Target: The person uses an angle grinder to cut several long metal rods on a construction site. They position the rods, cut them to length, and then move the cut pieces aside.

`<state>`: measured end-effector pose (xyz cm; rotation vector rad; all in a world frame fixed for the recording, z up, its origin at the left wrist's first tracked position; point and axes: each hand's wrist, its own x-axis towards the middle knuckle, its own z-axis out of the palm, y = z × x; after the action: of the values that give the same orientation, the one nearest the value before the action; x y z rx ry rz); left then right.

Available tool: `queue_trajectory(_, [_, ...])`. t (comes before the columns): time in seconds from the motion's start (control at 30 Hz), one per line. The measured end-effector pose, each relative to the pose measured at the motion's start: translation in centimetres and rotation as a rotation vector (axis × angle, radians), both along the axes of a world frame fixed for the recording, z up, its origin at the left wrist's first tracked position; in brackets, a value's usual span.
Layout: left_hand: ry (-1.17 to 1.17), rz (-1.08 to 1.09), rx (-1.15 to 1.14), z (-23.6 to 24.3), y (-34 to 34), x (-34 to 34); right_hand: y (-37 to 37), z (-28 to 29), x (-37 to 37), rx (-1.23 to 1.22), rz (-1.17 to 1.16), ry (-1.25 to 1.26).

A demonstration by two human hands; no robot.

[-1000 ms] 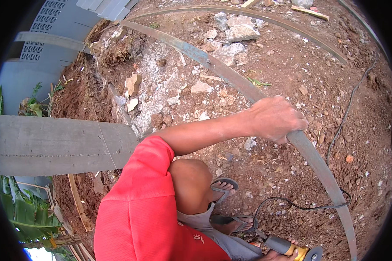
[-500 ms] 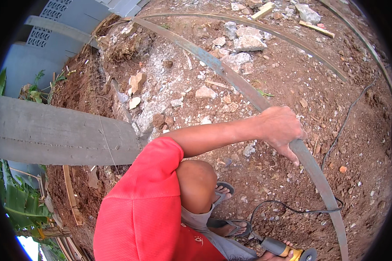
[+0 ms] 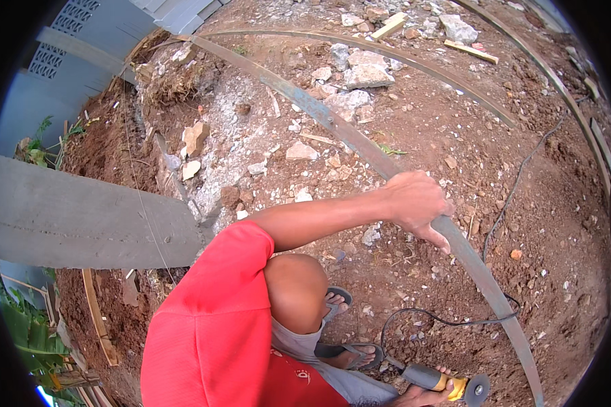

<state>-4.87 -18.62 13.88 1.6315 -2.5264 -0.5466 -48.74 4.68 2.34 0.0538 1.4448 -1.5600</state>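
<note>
My left hand (image 3: 417, 207) is wrapped over a long, weathered metal bar (image 3: 360, 141) that runs from the far left down to the lower right. The thumb lies along the bar's near side. Low in the view, my right hand (image 3: 433, 392) is closed around an angle grinder (image 3: 424, 376) with a dark body and a yellow head. Its round disc (image 3: 477, 390) points right, a short gap from the lower part of the bar. Whether the disc is spinning I cannot tell. The black power cord (image 3: 448, 321) loops from the grinder's rear and passes at the bar.
My sandalled feet (image 3: 353, 354) rest on red, stony soil. A second metal bar (image 3: 414, 62) curves across the back, with stone chunks (image 3: 368, 76) and wooden pieces (image 3: 472, 51) nearby. A grey concrete beam (image 3: 88, 217) juts in from the left, beside a thin string (image 3: 142, 203).
The whole scene has shifted left as my view turned slightly. More of the grinder and my right hand shows now. My left hand keeps its grip on the bar.
</note>
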Motion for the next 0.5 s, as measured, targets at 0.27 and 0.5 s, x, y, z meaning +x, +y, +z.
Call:
queue_trajectory(0.27, [-0.048, 0.102, 0.024, 0.0, 0.8, 0.6, -1.5, -1.1, 0.1, -0.092, 0.022, -0.202])
queue_trajectory(0.5, [-0.044, 0.154, -0.132, 0.1, 1.3, -1.8, -2.9, 0.7, 1.1, -0.024, -0.093, -0.229])
